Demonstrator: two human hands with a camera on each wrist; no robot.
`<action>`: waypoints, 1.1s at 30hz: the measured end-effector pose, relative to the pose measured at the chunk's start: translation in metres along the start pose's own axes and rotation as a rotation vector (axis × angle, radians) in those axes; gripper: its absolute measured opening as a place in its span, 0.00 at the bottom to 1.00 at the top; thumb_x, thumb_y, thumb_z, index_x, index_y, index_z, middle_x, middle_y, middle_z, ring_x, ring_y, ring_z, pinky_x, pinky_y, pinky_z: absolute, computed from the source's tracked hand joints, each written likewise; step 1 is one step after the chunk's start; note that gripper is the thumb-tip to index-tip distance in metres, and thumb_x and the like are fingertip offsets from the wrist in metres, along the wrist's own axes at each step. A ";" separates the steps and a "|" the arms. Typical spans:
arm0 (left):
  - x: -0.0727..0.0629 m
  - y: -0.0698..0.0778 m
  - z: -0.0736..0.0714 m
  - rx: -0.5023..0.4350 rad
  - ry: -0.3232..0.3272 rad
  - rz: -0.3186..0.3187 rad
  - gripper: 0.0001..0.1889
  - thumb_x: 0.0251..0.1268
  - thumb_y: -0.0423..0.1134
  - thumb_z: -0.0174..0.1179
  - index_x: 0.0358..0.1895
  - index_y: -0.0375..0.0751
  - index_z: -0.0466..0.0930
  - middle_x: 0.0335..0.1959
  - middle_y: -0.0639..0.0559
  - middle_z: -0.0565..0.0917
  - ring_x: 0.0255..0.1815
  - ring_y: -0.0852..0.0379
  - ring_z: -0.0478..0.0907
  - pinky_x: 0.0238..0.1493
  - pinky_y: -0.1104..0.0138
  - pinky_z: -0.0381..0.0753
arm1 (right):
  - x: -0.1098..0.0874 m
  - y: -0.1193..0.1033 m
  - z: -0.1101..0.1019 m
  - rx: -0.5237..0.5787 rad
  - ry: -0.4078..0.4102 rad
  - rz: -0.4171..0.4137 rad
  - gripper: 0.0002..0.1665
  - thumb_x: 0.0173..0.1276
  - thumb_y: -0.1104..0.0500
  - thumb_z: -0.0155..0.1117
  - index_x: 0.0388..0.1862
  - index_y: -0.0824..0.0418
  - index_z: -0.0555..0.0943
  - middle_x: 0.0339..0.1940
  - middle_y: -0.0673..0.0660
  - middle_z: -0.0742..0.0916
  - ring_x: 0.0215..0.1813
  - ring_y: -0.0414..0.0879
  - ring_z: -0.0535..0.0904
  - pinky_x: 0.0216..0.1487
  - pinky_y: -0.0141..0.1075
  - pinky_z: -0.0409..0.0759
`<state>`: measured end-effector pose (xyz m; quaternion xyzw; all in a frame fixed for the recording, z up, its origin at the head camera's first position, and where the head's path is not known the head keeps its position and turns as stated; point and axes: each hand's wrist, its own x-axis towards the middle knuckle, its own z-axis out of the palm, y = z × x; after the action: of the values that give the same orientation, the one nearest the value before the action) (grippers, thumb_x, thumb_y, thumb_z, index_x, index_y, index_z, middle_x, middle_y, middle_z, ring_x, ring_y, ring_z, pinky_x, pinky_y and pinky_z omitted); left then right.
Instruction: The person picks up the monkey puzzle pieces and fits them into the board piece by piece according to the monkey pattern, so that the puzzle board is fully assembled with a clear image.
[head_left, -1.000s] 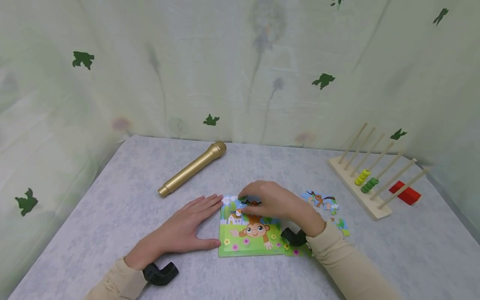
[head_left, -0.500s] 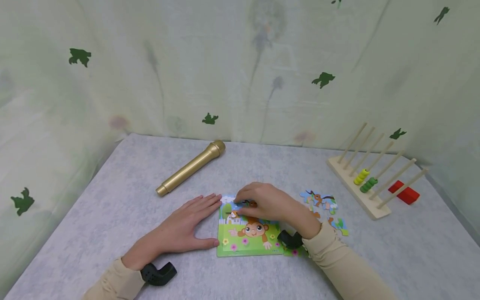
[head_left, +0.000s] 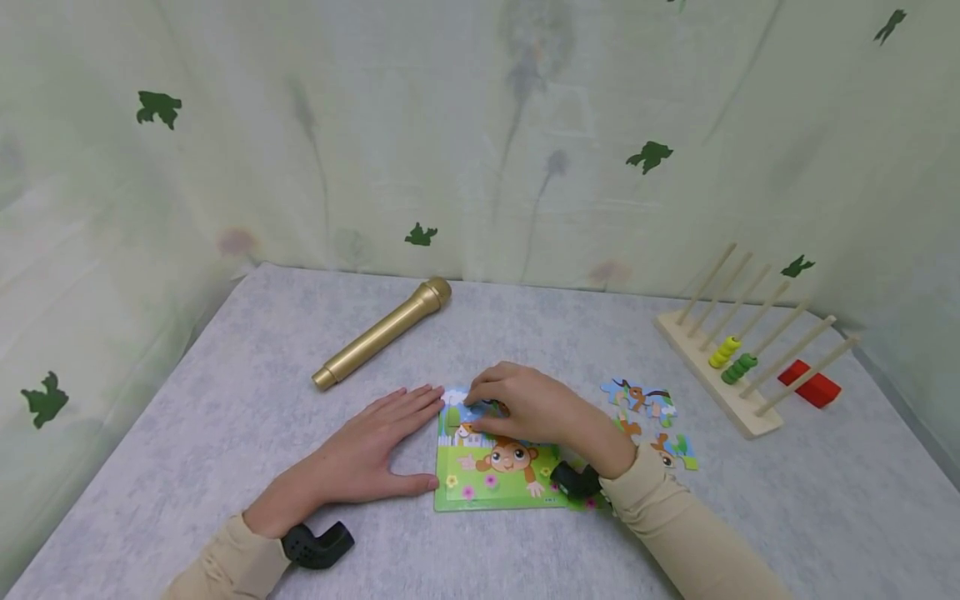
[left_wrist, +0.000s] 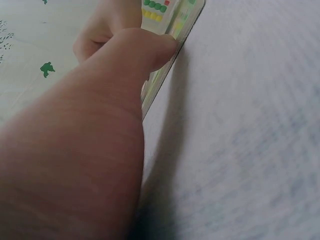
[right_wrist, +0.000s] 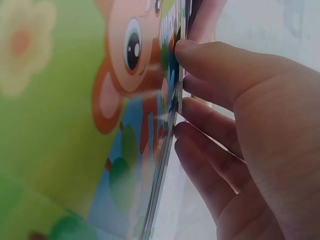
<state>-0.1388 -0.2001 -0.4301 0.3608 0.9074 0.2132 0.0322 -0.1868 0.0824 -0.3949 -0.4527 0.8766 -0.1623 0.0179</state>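
A square jigsaw board (head_left: 472,504) printed with a cartoon monkey lies flat on the table in the head view. My left hand (head_left: 375,454) rests flat at its left side, fingers straight, with fingertips and thumb tip at the edge. Over the upper part of the board, my right hand (head_left: 528,404) pinches a puzzle piece (right_wrist: 180,95) between thumb and fingers. That piece sits at the board's surface near the upper left; the hand hides much of it. Loose puzzle pieces (head_left: 637,402) lie to the right of the board, some partly behind the right wrist.
A gold toy microphone (head_left: 382,335) lies behind the left hand. At the back right stands a wooden peg rack (head_left: 757,425) with yellow and green beads, beside a red block (head_left: 810,384). A pale curtain (head_left: 480,150) borders the table's far side.
My right hand has shifted slightly left with the puzzle piece, which now shows tilted near the board's upper left. The left hand has stayed in place.
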 end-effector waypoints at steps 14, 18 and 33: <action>0.001 0.000 -0.003 -0.002 0.010 0.006 0.51 0.64 0.73 0.60 0.82 0.46 0.59 0.84 0.56 0.57 0.85 0.54 0.52 0.84 0.51 0.53 | 0.000 -0.002 -0.002 -0.016 -0.004 0.000 0.19 0.74 0.48 0.68 0.56 0.56 0.88 0.58 0.51 0.86 0.56 0.44 0.81 0.57 0.36 0.84; 0.000 0.001 -0.001 -0.009 -0.002 -0.005 0.51 0.64 0.73 0.59 0.82 0.47 0.58 0.84 0.57 0.55 0.85 0.55 0.51 0.84 0.51 0.52 | -0.001 -0.003 -0.003 -0.006 -0.019 0.008 0.20 0.74 0.47 0.68 0.58 0.56 0.87 0.59 0.52 0.86 0.58 0.45 0.80 0.60 0.37 0.83; 0.000 0.000 0.001 -0.007 0.012 0.004 0.50 0.64 0.73 0.59 0.82 0.47 0.59 0.84 0.57 0.57 0.85 0.55 0.52 0.84 0.53 0.52 | -0.014 -0.005 -0.023 0.028 0.008 0.023 0.22 0.74 0.50 0.69 0.62 0.57 0.85 0.60 0.52 0.85 0.59 0.46 0.81 0.59 0.38 0.84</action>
<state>-0.1382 -0.1997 -0.4313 0.3610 0.9062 0.2186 0.0274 -0.1784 0.0975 -0.3730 -0.4417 0.8794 -0.1760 0.0226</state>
